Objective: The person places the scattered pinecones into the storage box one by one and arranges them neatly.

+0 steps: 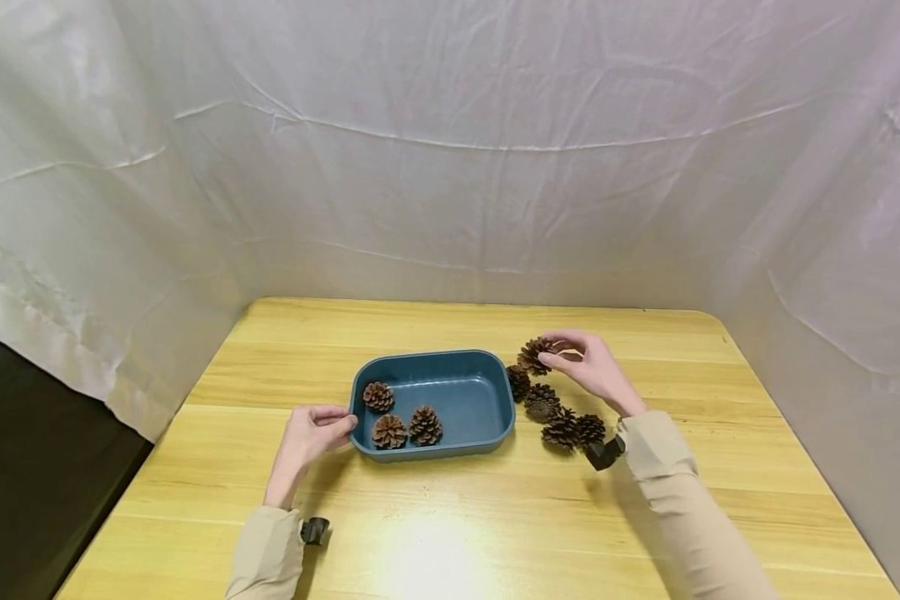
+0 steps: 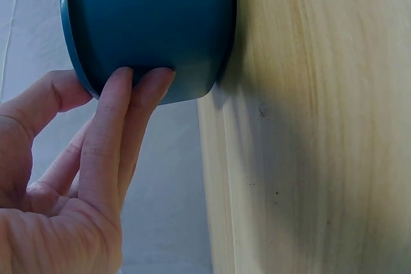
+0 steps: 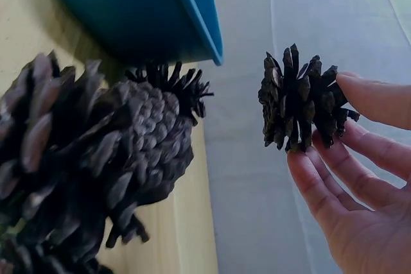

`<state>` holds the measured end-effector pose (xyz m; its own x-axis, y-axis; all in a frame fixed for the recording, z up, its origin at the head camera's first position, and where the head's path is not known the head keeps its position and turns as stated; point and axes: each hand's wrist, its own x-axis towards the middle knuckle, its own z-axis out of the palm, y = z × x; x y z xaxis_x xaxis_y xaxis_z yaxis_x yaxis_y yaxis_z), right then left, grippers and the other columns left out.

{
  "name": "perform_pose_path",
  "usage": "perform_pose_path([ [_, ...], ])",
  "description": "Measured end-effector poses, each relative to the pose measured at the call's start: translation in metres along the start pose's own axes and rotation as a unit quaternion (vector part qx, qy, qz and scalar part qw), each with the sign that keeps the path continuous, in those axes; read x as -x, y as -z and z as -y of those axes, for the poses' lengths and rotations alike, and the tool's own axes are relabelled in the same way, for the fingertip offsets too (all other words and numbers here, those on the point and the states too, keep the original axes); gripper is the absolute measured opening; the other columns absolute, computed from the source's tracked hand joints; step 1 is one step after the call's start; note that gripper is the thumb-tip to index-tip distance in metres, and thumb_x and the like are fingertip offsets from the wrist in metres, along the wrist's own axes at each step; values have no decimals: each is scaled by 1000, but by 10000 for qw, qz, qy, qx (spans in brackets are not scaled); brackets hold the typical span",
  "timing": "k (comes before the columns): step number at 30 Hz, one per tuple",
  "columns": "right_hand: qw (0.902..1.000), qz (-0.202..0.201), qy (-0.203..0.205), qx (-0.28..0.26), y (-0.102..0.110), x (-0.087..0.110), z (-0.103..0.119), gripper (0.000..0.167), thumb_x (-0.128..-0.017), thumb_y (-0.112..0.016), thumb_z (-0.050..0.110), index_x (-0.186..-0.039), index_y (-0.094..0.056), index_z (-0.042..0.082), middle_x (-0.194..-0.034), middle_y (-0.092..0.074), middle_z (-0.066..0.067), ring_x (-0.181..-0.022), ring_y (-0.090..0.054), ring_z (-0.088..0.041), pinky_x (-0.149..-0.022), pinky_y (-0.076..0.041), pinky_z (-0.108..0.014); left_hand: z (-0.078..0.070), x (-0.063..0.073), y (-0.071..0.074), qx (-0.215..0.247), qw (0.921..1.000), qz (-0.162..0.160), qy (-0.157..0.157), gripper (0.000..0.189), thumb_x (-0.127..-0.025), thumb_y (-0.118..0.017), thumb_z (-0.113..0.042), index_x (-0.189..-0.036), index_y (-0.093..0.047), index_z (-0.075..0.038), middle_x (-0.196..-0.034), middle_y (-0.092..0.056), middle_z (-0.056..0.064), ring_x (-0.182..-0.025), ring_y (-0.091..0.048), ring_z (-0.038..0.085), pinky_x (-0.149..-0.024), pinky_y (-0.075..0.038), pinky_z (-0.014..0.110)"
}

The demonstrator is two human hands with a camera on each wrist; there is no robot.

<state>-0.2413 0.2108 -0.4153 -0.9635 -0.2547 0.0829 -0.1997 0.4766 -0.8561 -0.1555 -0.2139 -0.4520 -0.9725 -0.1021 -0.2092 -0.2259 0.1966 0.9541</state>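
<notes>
A blue rectangular tray [image 1: 450, 451] sits mid-table with three pine cones inside, among them an upright pine cone [image 1: 425, 426], all toward its left end. My left hand [image 1: 311, 442] pinches the tray's left rim, thumb on one side and fingers against the outer wall [image 2: 186, 75]. Just beyond the tray's right end, my right hand [image 1: 588, 367] holds a dark pine cone [image 3: 305, 99] between thumb and fingertips, lifted off the table. Below that hand lie several more pine cones [image 1: 560, 428] in a slanting row; the farthest one [image 1: 518, 382] is close against the tray's right wall.
The wooden table [image 1: 435, 517] has a bright glare spot near its front. Pale fabric sheets [image 1: 480, 192] hang behind and at both sides. A dark surface [image 1: 37, 467] shows at the lower left, beyond the table edge.
</notes>
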Motion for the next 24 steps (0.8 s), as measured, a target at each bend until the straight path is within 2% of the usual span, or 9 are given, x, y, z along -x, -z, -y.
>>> perform_pose_path([
  [9, 9997, 183, 154, -15, -5, -10, 16, 46, -93, -73, 19, -132, -61, 0, -128, -66, -22, -115, -64, -31, -102, -58, -32, 0, 0, 1, -1, 10000, 42, 36, 36, -88, -72, 1, -117, -63, 20, -97, -77, 21, -73, -73, 9, -68, -64, 20],
  [17, 9986, 440, 250, -180, -7, -18, 26, 44, -92, -74, 16, -130, -60, -3, -127, -64, -24, -116, -61, -33, -94, -57, -16, 1, 0, 1, -33, 10000, 55, -22, 35, -88, -72, 1, -116, -64, 20, -99, -76, 25, -74, -73, 9, -68, -64, 20],
  [24, 9970, 693, 255, -225, -13, -26, 34, 44, -92, -74, 16, -130, -60, -2, -124, -64, -23, -113, -64, -32, -91, -59, -20, 0, 0, 1, -5, 10000, 60, -42, 34, -88, -71, 3, -115, -63, 21, -96, -77, 22, -73, -73, 9, -67, -64, 19],
])
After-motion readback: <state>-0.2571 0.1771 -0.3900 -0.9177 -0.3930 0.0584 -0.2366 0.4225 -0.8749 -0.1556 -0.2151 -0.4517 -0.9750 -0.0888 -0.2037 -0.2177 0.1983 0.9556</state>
